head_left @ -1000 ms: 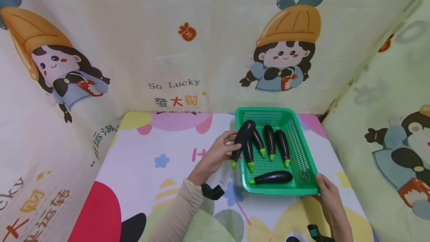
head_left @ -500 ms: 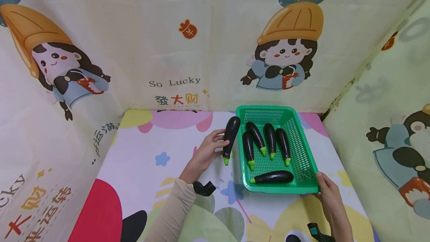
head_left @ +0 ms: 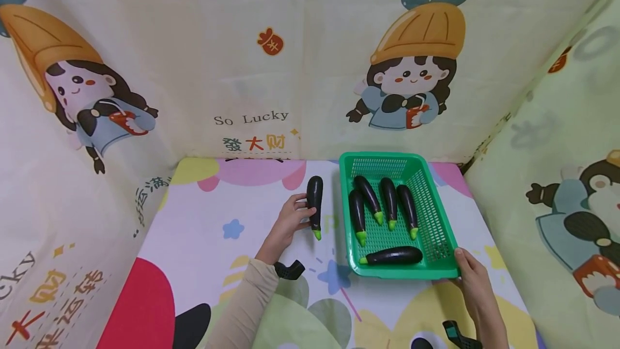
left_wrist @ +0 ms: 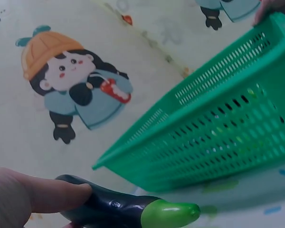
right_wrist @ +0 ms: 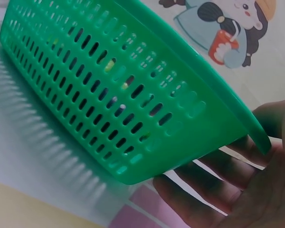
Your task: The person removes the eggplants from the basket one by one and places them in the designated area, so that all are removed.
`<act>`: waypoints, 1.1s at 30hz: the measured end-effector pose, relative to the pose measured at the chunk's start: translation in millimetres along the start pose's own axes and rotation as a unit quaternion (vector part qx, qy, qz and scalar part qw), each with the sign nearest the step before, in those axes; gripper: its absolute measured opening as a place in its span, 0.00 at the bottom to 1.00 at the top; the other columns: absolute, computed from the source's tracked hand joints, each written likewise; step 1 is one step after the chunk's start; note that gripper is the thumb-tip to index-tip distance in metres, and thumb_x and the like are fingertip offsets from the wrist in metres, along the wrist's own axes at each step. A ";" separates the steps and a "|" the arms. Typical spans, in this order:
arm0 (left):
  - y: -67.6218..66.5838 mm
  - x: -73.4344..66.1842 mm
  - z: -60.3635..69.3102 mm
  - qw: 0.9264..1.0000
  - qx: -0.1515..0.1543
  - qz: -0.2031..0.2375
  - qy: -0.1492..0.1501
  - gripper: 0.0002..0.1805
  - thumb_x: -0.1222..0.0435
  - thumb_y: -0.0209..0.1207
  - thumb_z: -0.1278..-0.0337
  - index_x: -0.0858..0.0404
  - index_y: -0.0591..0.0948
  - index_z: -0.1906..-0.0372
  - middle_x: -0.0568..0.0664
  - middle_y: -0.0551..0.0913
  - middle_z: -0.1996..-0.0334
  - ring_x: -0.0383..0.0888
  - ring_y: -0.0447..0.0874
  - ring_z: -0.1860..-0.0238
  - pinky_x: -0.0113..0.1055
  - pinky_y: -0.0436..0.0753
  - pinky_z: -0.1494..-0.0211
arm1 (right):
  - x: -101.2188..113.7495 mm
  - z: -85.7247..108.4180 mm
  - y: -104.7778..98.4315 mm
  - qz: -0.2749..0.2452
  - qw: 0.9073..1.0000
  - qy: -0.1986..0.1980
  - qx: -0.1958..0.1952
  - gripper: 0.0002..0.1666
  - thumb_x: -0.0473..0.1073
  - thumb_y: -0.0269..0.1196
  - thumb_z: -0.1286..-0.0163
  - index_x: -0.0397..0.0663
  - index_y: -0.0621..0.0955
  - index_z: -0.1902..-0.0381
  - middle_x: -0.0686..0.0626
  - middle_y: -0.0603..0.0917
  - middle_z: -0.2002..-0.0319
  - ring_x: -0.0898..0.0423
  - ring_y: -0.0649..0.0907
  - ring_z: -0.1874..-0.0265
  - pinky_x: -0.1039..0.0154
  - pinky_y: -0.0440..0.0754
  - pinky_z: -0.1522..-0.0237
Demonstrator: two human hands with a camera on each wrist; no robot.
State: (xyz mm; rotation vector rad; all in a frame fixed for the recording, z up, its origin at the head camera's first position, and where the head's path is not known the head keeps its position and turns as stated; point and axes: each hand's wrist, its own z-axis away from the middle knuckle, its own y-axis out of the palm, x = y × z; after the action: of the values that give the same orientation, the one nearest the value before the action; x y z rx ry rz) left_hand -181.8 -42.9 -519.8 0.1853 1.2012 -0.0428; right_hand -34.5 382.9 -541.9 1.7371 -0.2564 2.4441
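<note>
My left hand (head_left: 289,223) holds a glossy dark purple eggplant (head_left: 315,203) between thumb and fingers, to the left of the green basket (head_left: 448,236). Its bright green stem end points toward me. In the left wrist view, the thumb lies across the eggplant (left_wrist: 116,206), and the basket wall (left_wrist: 204,147) rises beyond it. Whether this eggplant touches the table cannot be told. At the basket's near right corner, my right hand (head_left: 477,284) grips the rim. The right wrist view has the fingers (right_wrist: 213,183) against the outside of the basket (right_wrist: 180,137), below the rim.
Inside the basket lie several more eggplants; one (head_left: 393,255) is crosswise near the front, the others side by side toward the back left. A colourfully printed cloth covers the table (head_left: 261,193). Printed curtains (head_left: 319,69) stand behind and on both sides.
My left hand has carried the eggplant from over the basket's left edge leftward, out past the basket. The right hand and the basket have stayed in place.
</note>
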 end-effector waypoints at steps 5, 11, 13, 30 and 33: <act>-5.2 11.9 -7.7 1.000 -0.015 -0.002 0.000 0.33 0.72 0.63 0.32 0.69 0.67 0.25 0.70 0.77 0.36 0.52 0.88 0.51 0.49 0.89 0.47 | 2.0 -1.6 -4.0 0.017 1.000 0.012 0.010 0.12 0.57 0.49 0.15 0.81 0.79 0.57 0.72 0.84 0.60 0.69 0.85 0.64 0.72 0.85 0.59; -10.3 21.0 -14.9 0.999 -0.031 -0.010 -0.008 0.32 0.73 0.62 0.32 0.70 0.67 0.25 0.71 0.76 0.36 0.56 0.87 0.47 0.54 0.87 0.42 | 3.9 -1.8 -5.8 0.025 0.999 0.020 0.017 0.11 0.57 0.49 0.15 0.81 0.78 0.56 0.73 0.85 0.60 0.69 0.86 0.64 0.70 0.86 0.59; -11.7 23.1 -15.9 0.999 -0.031 -0.012 -0.009 0.32 0.73 0.61 0.32 0.70 0.67 0.25 0.72 0.77 0.36 0.56 0.87 0.47 0.55 0.86 0.41 | 3.4 -1.2 -5.8 0.021 1.000 0.009 0.019 0.12 0.55 0.49 0.15 0.81 0.79 0.55 0.72 0.85 0.60 0.69 0.85 0.64 0.71 0.86 0.59; -15.4 36.9 -30.2 0.998 -0.043 -0.052 0.006 0.28 0.75 0.64 0.35 0.74 0.73 0.32 0.71 0.83 0.44 0.52 0.90 0.55 0.46 0.90 0.52 | 2.4 -1.8 -5.1 0.016 1.000 0.005 0.014 0.13 0.55 0.48 0.15 0.82 0.79 0.57 0.72 0.85 0.60 0.69 0.85 0.64 0.73 0.84 0.59; -14.6 40.0 -31.5 0.997 -0.045 -0.060 0.011 0.28 0.75 0.64 0.36 0.75 0.73 0.32 0.72 0.83 0.44 0.56 0.91 0.54 0.47 0.90 0.52 | 4.0 -2.9 -4.5 0.018 1.000 0.018 0.012 0.12 0.57 0.49 0.15 0.82 0.79 0.57 0.73 0.85 0.60 0.70 0.84 0.64 0.73 0.84 0.59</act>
State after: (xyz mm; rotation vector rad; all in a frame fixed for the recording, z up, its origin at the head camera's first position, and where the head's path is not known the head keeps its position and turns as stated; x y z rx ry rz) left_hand -198.3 -49.5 -569.7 0.0348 1.2337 -0.0928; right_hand -37.6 388.0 -538.8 1.7111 -0.2590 2.5106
